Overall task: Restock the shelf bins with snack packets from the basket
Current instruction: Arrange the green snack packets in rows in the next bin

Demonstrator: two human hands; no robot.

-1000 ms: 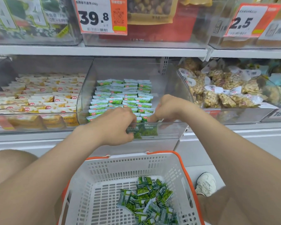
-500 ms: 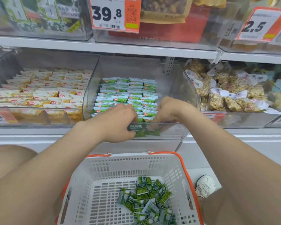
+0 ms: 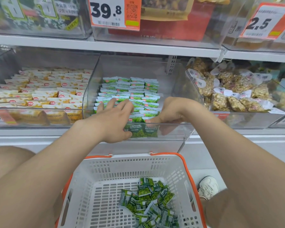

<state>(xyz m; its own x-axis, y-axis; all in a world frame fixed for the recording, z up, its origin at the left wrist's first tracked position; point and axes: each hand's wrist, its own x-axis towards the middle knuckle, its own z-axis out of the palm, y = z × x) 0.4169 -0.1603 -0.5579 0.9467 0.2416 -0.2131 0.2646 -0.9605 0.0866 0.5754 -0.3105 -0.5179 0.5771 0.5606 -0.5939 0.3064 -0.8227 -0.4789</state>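
Left hand [image 3: 112, 119] has opened flat onto green pea packets [image 3: 138, 96] in the bin [image 3: 174, 134], right hand [image 3: 173, 111] curled, grip unclear: batch likely seated.

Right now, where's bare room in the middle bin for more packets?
Free: the strip between the green packets and the right wall of the middle bin, and the strip behind them. Crowded: front centre, where left hand and right hand meet.

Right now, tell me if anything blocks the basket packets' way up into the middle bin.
Nothing covers the green packets in the open basket. The middle bin is open on top, but its clear front wall must be cleared, and the left hand and right hand sit at its front.
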